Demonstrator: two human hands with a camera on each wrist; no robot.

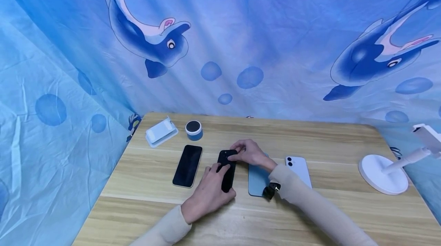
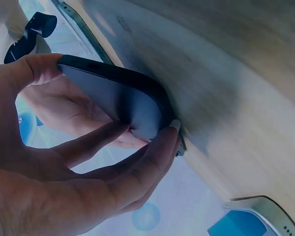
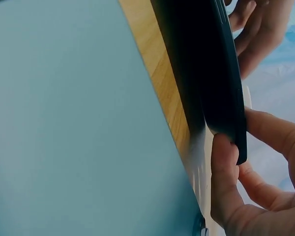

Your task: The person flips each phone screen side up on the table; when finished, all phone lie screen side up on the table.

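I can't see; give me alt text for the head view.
A left hand and right hand hold a black rectangular phone at a wood-grain table, between a dark-screened phone and a flat blue rectangle. Behind hangs blue dolphin-print fabric.

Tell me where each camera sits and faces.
Head: worn there, facing forward and down at the table; left hand, right hand, sleeves show.
Left wrist: on that wrist, facing the held phone; left hand near, right hand beyond.
Right wrist: on that wrist, facing the held phone; right hand near, left hand beyond.
Both wrist views share that phone.
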